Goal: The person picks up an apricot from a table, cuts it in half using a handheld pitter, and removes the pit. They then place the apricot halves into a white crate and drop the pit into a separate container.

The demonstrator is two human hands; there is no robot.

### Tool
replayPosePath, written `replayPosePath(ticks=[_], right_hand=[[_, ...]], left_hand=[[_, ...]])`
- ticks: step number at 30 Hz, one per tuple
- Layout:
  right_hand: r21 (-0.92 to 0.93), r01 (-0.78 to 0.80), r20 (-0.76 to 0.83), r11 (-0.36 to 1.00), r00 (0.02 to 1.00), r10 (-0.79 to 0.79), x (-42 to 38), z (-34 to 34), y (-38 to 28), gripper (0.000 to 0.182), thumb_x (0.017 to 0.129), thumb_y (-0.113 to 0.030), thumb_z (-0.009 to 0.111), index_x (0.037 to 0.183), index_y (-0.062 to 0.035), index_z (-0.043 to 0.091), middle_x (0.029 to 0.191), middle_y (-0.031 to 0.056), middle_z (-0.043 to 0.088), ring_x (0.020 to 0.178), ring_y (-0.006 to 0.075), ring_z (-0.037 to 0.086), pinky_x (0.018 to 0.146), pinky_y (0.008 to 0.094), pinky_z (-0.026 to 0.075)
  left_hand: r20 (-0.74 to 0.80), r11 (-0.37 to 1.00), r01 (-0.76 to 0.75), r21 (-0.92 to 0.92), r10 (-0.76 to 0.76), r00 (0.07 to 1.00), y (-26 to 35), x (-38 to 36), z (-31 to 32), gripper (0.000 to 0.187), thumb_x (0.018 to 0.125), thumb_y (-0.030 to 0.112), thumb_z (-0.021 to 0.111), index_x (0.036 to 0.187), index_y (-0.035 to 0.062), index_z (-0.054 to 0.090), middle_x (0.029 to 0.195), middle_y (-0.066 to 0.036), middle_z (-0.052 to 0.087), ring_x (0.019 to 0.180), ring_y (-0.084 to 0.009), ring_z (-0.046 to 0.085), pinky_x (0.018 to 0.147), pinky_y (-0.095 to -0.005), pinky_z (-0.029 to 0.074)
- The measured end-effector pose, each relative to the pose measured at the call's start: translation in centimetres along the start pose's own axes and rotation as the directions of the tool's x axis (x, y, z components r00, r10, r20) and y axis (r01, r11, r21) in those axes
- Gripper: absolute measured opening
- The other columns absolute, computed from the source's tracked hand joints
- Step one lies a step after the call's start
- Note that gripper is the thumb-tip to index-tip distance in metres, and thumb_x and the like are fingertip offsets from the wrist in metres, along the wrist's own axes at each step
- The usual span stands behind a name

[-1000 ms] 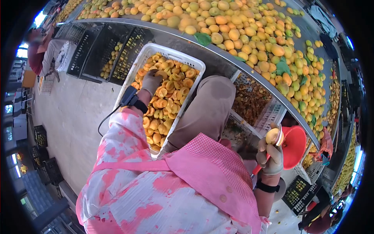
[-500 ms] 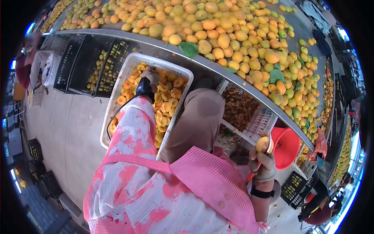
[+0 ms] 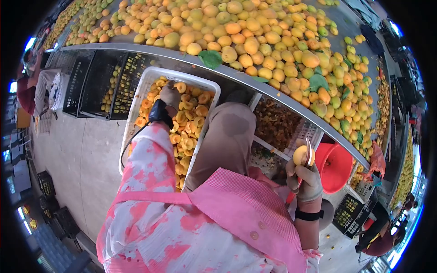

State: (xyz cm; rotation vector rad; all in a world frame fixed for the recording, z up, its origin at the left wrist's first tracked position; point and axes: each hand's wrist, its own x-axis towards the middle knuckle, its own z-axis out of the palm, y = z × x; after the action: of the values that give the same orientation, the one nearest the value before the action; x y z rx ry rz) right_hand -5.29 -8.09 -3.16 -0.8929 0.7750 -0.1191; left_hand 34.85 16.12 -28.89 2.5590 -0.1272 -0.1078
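My left hand, gloved and with a dark device at its wrist, reaches into a white plastic crate. Its fingers are down among pitted apricot halves, partly hidden by the back of the hand. On the other side, my gloved right hand is closed around a red-handled knife, whose thin curved blade stands upright. An apricot rests against the blade, held at the fingertips. Behind this hand sits a red bucket.
Whole apricots and a few green leaves cover the metal-edged table ahead. Black crates stand left of the white crate. Beneath the table edge is a bin of brown scraps. Another person is at far right.
My left hand has shifted slightly left within the crate. The right hand has turned the knife and apricot, so the blade now stands more upright. The whole view has tilted a little.
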Motion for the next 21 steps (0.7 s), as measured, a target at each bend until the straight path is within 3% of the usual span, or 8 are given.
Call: replayPosePath(ticks=[2,3,4,7,12,13,16,21], right_hand=[[0.012,0.016,0.024,1.0,1.0,-0.016,-0.5,0.0,-0.2,0.07,0.076,-0.013,0.06,0.143,-0.0092,0.04,0.076,0.0093,0.058,0.044,0.0125,0.045,0.039,0.0234,0.032],[0.016,0.019,0.05,1.0,0.999,-0.02,-0.8,-0.1,-0.4,0.07,0.077,-0.011,0.058,0.144,-0.0091,0.039,0.076,0.0089,0.058,0.046,0.0122,0.045,0.042,0.0232,0.032],[0.016,0.024,0.07,1.0,0.997,-0.025,-0.9,-0.3,-0.5,0.07,0.078,-0.01,0.057,0.145,-0.0093,0.038,0.078,0.0089,0.058,0.048,0.0118,0.045,0.045,0.0231,0.034],[0.035,0.022,0.127,0.999,0.992,-0.026,-2.1,-1.0,-1.0,0.069,0.085,-0.007,0.056,0.15,-0.0122,0.033,0.081,0.0095,0.059,0.051,0.0118,0.048,0.048,0.0231,0.036],[0.152,0.073,0.216,0.986,0.971,-0.105,-3.3,-1.6,-0.6,0.073,0.086,-0.004,0.057,0.152,-0.0139,0.028,0.083,0.013,0.061,0.051,0.0142,0.053,0.05,0.0231,0.041],[0.157,0.079,0.212,0.984,0.971,-0.112,-3.7,-1.6,-0.4,0.074,0.086,-0.004,0.057,0.153,-0.0143,0.026,0.083,0.0135,0.062,0.051,0.0142,0.053,0.05,0.0228,0.042],[0.154,0.112,0.184,0.982,0.973,-0.14,-4.8,-1.7,0.2,0.077,0.087,-0.004,0.058,0.155,-0.0152,0.023,0.084,0.0141,0.064,0.051,0.0138,0.054,0.049,0.0221,0.042],[0.166,0.183,0.073,0.969,0.978,-0.197,-6.8,-2.4,2.3,0.079,0.089,-0.009,0.06,0.156,-0.0174,0.018,0.085,0.0119,0.065,0.053,0.0135,0.057,0.046,0.0229,0.043]], left_hand=[[-0.23,0.899,-0.353,-0.26,0.297,0.927,-4.8,3.4,4.2,0.025,0.088,0.015,0.063,0.111,0.0082,0.068,0.093,-0.016,0.071,0.086,-0.027,0.07,0.078,-0.0376,0.054],[-0.274,0.79,-0.504,-0.35,0.428,0.861,1.3,-0.5,-0.2,0.02,0.092,0.015,0.062,0.108,0.0049,0.068,0.089,-0.01,0.071,0.082,-0.0187,0.066,0.076,-0.0324,0.052],[-0.201,0.663,-0.436,-0.608,0.403,0.893,6.8,-3.5,-3.3,0.018,0.095,0.012,0.061,0.108,0.0014,0.067,0.088,-0.006,0.068,0.084,-0.0127,0.061,0.078,-0.0293,0.05],[0.264,0.535,0.013,-0.845,0.395,0.88,17.9,-11.6,-11.0,0.024,0.096,0.011,0.058,0.116,-0.0019,0.063,0.106,-0.005,0.065,0.097,-0.0099,0.056,0.086,-0.0244,0.046],[0.599,0.619,0.127,-0.775,0.656,0.46,25.6,-23.2,-14.0,0.042,0.094,0.01,0.06,0.134,0.0007,0.051,0.118,-0.009,0.063,0.109,-0.0153,0.057,0.097,-0.0283,0.045],[0.684,0.62,0.291,-0.728,0.639,0.35,26.1,-24.8,-13.2,0.047,0.093,0.01,0.06,0.137,0.0011,0.047,0.12,-0.01,0.062,0.108,-0.0165,0.059,0.097,-0.0289,0.046],[0.731,0.643,0.429,-0.634,0.679,0.062,27.8,-27.5,-11.4,0.045,0.094,0.013,0.058,0.136,-0.0019,0.047,0.107,-0.006,0.062,0.086,-0.0118,0.061,0.075,-0.0241,0.049],[0.798,0.722,0.424,-0.547,0.603,0.004,28.5,-29.1,-10.5,0.039,0.095,0.015,0.057,0.13,-0.0017,0.051,0.103,-0.007,0.061,0.082,-0.0118,0.06,0.071,-0.0243,0.048]])
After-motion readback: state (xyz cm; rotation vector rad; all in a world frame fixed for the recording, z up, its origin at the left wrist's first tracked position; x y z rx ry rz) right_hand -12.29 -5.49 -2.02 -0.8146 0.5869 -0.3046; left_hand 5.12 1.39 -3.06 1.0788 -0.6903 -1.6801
